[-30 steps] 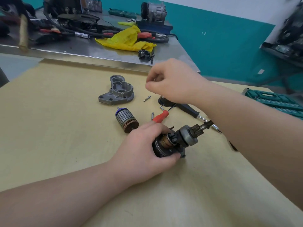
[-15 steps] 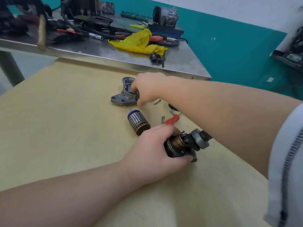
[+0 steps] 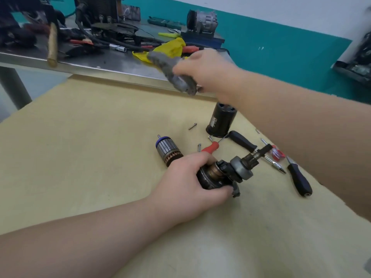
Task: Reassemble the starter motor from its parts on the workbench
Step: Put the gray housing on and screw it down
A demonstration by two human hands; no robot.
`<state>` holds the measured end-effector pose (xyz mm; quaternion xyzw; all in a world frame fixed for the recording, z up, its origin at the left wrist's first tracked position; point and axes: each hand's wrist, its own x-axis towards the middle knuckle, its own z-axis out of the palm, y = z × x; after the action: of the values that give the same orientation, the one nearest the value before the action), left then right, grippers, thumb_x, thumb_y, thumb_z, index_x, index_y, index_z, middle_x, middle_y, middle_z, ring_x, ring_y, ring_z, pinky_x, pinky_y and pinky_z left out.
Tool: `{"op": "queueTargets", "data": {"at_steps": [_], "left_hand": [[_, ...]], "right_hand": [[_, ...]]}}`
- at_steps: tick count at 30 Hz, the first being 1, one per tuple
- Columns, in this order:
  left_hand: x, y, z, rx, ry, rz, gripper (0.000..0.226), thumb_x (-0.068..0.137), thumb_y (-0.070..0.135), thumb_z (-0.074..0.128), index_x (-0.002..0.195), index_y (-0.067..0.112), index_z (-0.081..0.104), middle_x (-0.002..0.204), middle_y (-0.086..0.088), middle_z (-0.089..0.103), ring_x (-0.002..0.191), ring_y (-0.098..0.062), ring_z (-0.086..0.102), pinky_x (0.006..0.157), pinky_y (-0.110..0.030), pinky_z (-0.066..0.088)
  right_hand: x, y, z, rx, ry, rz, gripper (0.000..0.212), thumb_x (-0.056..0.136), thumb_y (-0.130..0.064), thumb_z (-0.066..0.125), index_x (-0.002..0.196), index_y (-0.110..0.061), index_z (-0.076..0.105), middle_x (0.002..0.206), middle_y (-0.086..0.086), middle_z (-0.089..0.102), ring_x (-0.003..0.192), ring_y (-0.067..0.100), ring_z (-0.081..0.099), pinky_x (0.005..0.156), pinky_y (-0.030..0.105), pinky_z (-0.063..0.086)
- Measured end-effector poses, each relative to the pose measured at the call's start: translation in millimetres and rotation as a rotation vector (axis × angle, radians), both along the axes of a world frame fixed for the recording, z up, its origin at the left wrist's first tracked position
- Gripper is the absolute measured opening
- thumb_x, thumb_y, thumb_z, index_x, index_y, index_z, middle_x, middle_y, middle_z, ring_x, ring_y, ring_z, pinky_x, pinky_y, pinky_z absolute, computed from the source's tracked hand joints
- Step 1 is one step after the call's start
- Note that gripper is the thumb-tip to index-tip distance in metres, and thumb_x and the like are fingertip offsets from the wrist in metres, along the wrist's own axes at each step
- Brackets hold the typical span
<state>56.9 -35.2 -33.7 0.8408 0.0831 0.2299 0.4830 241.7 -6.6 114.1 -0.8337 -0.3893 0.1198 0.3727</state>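
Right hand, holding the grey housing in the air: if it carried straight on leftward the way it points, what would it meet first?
Probably nothing close. The right hand and its grey housing point left over the steel bench; the hammer handle looks first in line, though depth is unclear.

- The right hand [image 3: 202, 71] now holds the grey cast-metal end housing [image 3: 172, 72] in the air above the far edge of the pale wooden board [image 3: 80, 149]; half a second ago this housing lay flat on the board and the hand only reached it.
- The housing looks blurred and tilted.
- The place beside the blue-capped armature [image 3: 168, 152], where the housing lay, is now bare.
- The black cylindrical motor casing [image 3: 220, 121], before hidden behind the right arm, is now visible, standing upright.
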Motion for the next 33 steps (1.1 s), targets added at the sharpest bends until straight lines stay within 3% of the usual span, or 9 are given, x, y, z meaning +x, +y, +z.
{"op": "queueTargets", "data": {"at_steps": [2, 4, 8, 13, 17, 20, 24, 28, 33], "left_hand": [[-5, -2, 0, 0.176, -0.051, -0.014, 0.035, 0.072, 0.051, 0.081, 0.097, 0.029, 0.069, 0.092, 0.014, 0.067, 0.092, -0.003, 0.065, 0.077, -0.016, 0.050], [-11, -7, -1, 0.369, -0.106, -0.068, 0.037, 0.076, 0.050, 0.078, 0.103, 0.027, 0.069, 0.096, 0.012, 0.064, 0.091, -0.008, 0.064, 0.076, -0.028, 0.056], [-12, -18, -6, 0.613, -0.197, -0.093, 0.034, 0.076, 0.038, 0.085, 0.102, 0.020, 0.072, 0.091, 0.004, 0.059, 0.076, -0.024, 0.062, 0.056, -0.039, 0.055], [-11, -23, -6, 0.717, -0.190, -0.092, 0.035, 0.075, 0.036, 0.085, 0.102, 0.019, 0.071, 0.090, 0.002, 0.055, 0.074, -0.025, 0.058, 0.053, -0.037, 0.052], [-11, -20, -6, 0.648, -0.135, -0.091, 0.039, 0.075, 0.037, 0.086, 0.107, 0.022, 0.071, 0.093, 0.004, 0.055, 0.077, -0.022, 0.060, 0.055, -0.040, 0.055], [-10, -14, -5, 0.494, -0.096, -0.085, 0.042, 0.076, 0.045, 0.081, 0.112, 0.027, 0.069, 0.097, 0.010, 0.056, 0.083, -0.012, 0.061, 0.067, -0.037, 0.057], [-10, -6, -1, 0.226, -0.038, -0.029, 0.051, 0.066, 0.052, 0.080, 0.113, 0.046, 0.060, 0.105, 0.021, 0.067, 0.098, 0.001, 0.067, 0.081, -0.008, 0.048], [-8, 2, -3, -0.032, 0.020, -0.003, 0.073, 0.056, 0.054, 0.086, 0.122, 0.047, 0.058, 0.096, 0.008, 0.069, 0.082, -0.015, 0.069, 0.070, -0.018, 0.052], [-9, 1, -4, -0.001, 0.036, -0.038, 0.081, 0.056, 0.054, 0.087, 0.130, 0.043, 0.055, 0.096, 0.008, 0.067, 0.078, -0.016, 0.066, 0.068, -0.015, 0.050]], "right_hand": [[3, -31, 16, 0.167, 0.165, -0.041, 0.025, 0.090, -0.032, 0.074, 0.105, -0.012, 0.074, 0.101, 0.008, 0.079, 0.102, 0.024, 0.075, 0.091, 0.051, 0.064], [6, -64, 23, 0.295, 0.268, -0.060, 0.019, 0.093, -0.031, 0.074, 0.103, -0.014, 0.073, 0.104, 0.009, 0.080, 0.105, 0.027, 0.076, 0.090, 0.053, 0.064], [14, -130, 6, 0.399, 0.451, -0.034, 0.013, 0.098, -0.028, 0.069, 0.095, -0.016, 0.070, 0.098, 0.007, 0.070, 0.097, 0.032, 0.078, 0.087, 0.055, 0.064], [17, -194, -49, 0.456, 0.732, -0.010, 0.041, 0.089, -0.038, 0.075, 0.123, -0.015, 0.076, 0.123, 0.019, 0.062, 0.114, 0.044, 0.072, 0.092, 0.060, 0.060], [13, -215, -85, 0.631, 0.839, -0.045, 0.032, 0.100, -0.036, 0.063, 0.118, -0.014, 0.078, 0.122, 0.018, 0.073, 0.116, 0.047, 0.071, 0.088, 0.062, 0.060], [12, -217, -97, 0.749, 0.887, -0.137, 0.041, 0.108, -0.043, 0.053, 0.130, -0.013, 0.071, 0.131, 0.020, 0.072, 0.115, 0.043, 0.073, 0.083, 0.056, 0.063], [11, -220, -100, 0.838, 1.011, -0.213, 0.053, 0.110, -0.052, 0.044, 0.129, -0.014, 0.075, 0.117, 0.015, 0.078, 0.081, 0.032, 0.080, 0.057, 0.032, 0.062], [8, -221, -111, 0.880, 1.051, -0.200, 0.055, 0.110, -0.051, 0.041, 0.139, -0.013, 0.067, 0.134, 0.015, 0.072, 0.116, 0.033, 0.074, 0.081, 0.042, 0.065], [0, -218, -118, 0.861, 1.207, -0.178, 0.061, 0.108, -0.052, 0.042, 0.140, -0.006, 0.066, 0.142, 0.024, 0.065, 0.130, 0.042, 0.065, 0.111, 0.053, 0.049]]}}
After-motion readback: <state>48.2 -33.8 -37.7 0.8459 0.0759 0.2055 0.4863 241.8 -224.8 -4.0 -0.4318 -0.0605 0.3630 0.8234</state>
